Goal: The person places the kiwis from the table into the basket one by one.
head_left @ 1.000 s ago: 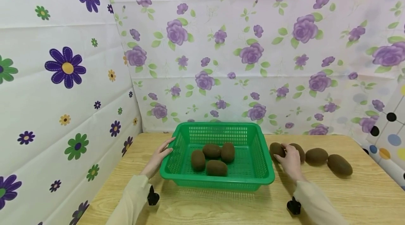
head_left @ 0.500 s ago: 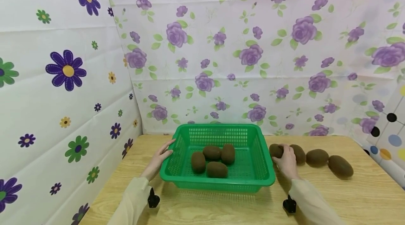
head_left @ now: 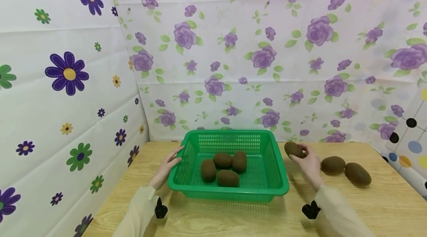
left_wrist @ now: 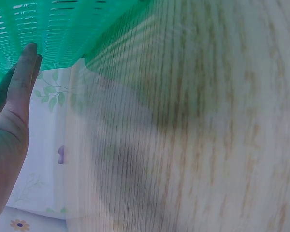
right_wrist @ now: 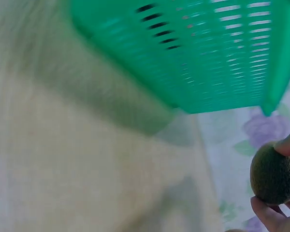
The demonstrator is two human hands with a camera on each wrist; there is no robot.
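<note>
My right hand (head_left: 308, 164) pinches a brown, fuzzy kiwi (head_left: 294, 150) between thumb and fingers, just beyond the right rim of a green plastic basket (head_left: 230, 189). The right wrist view shows this kiwi (right_wrist: 273, 176) raised, the thumb (right_wrist: 289, 144) on one side and fingers on the other. My left hand (head_left: 166, 166) rests against the basket's left side. Its fingers look straight along the slotted wall in the left wrist view (left_wrist: 19, 96). Several kiwis lie in the basket, one of them at the front (head_left: 228, 178).
Two more kiwis lie on the wooden table (head_left: 213, 218) to the right, one nearer (head_left: 333, 165) and one farther right (head_left: 358, 174). A flowered cloth (head_left: 233, 63) hangs behind the table, and another (head_left: 80, 118) along its left side.
My right hand has lifted the leftmost kiwi of the table row up a little from the tabletop. The kiwi beside it is now covered by the hand. My left hand stays put.
</note>
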